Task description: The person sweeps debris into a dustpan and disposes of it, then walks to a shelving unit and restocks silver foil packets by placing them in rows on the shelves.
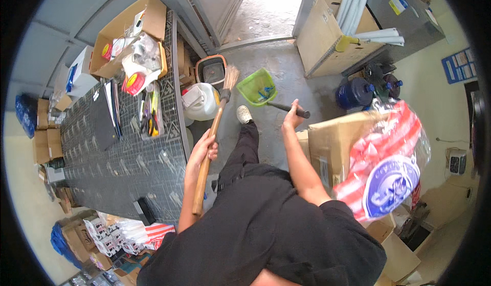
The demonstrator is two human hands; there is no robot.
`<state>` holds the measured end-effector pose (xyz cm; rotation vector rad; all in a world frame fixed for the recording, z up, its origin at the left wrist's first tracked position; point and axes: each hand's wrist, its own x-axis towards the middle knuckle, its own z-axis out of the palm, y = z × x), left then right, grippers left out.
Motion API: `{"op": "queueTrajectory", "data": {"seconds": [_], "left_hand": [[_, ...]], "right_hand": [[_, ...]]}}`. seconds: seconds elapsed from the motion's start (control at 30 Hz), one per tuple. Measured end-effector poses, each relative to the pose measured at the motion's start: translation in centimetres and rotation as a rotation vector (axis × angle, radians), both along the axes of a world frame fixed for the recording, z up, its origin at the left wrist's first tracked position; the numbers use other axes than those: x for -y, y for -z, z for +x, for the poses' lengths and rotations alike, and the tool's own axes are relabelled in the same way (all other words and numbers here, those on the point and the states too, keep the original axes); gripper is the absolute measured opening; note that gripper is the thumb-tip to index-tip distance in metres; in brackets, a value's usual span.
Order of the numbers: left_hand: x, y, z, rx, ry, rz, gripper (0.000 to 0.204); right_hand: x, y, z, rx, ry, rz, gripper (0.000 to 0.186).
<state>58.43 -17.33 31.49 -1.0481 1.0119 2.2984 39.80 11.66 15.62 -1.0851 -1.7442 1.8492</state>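
Observation:
My left hand (203, 149) is wrapped round the wooden handle of a short broom (215, 125), whose pale bristles point away from me, up beside the dustpan. In my right hand (292, 116) is the black handle of a green dustpan (248, 88). Small blue and dark scraps (265, 91) lie in the pan. The pan is over the grey floor; whether it touches the floor, I cannot tell. Between the two tools my shoe (244, 114) shows.
On the left stands a patterned worktable (138, 168) with an open cardboard box (110, 35). A white jug (201, 102) and a square bin (211, 70) sit beside it. Rightward are a large carton (332, 138), a red-and-white striped bag (383, 148) and blue water bottles (354, 96). A doorway (271, 10) opens ahead.

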Motion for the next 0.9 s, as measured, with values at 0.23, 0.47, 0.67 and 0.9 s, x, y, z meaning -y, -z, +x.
{"op": "queueTrajectory", "data": {"seconds": [0.23, 0.47, 0.67, 0.9], "left_hand": [[5.9, 4.6, -23.3, 0.046, 0.166, -0.128, 0.045], [10.7, 7.8, -43.5, 0.039, 0.368, -0.215, 0.048], [13.4, 12.2, -57.9, 0.149, 0.260, -0.122, 0.042], [11.6, 8.5, -70.3, 0.155, 0.233, -0.146, 0.046]], "right_hand": [[-1.4, -2.4, -16.3, -0.010, 0.072, -0.133, 0.035], [0.1, -9.6, -31.1, -0.094, 0.109, -0.288, 0.034], [2.4, -10.7, -50.7, -0.192, 0.074, -0.515, 0.033], [4.6, -12.8, -74.3, -0.177, -0.042, -0.502, 0.033]]}}
